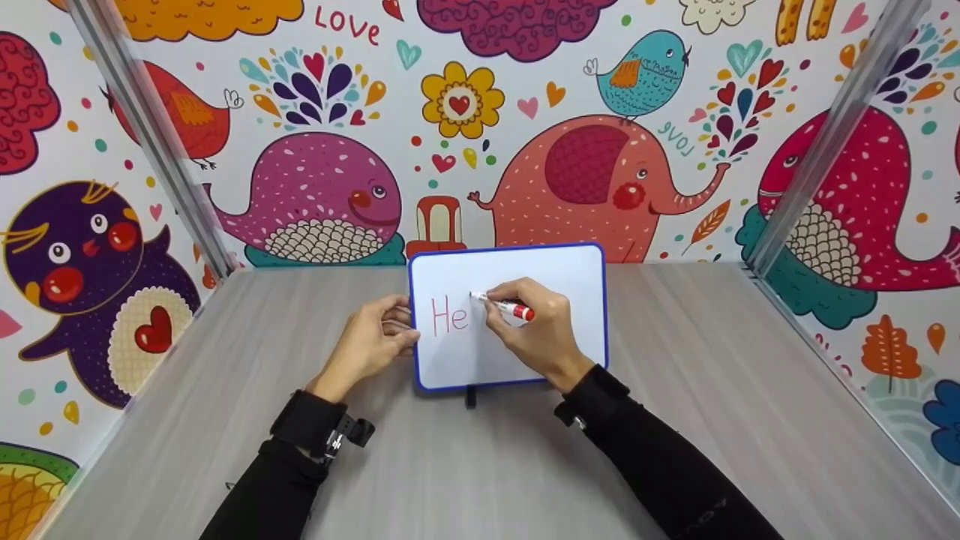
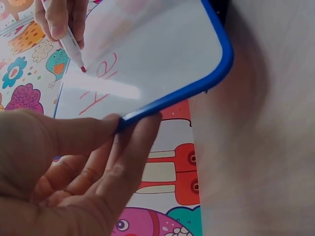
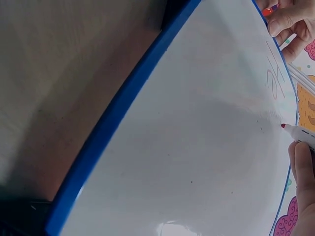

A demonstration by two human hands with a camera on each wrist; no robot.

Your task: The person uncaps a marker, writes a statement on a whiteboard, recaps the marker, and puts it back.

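The whiteboard [image 1: 487, 356] stood on the table [image 1: 465, 472], tilted back, a black foot [image 1: 471, 396] visible under its lower edge in the head view. The left hand [image 1: 375, 337] was pinching the whiteboard's left edge; the head view left the placement of the digits unclear, but the left wrist view showed the thumb on the blue rim [image 2: 172, 102] and fingers behind it. The right hand [image 1: 544, 322], in front of the whiteboard's middle, was grasping a marker [image 1: 517, 308] between thumb and fingers, its red end cap [image 1: 529, 313] pointing to the whiteboard's right. Red letters reading "He" [image 1: 450, 316] were found on the whiteboard's left part, with the marker's tip just to their right and slightly higher. The tip appeared pale in the head view; both wrist views showed a red nib [image 2: 83, 69]. Whether it touched the whiteboard could not be determined. The right wrist view alone disclosed small dark specks on the whiteboard's surface. The left wrist view recorded a bright glare streak [image 2: 110, 88] across the whiteboard near the letters. A patterned wall [image 1: 457, 169] stood behind the whiteboard.
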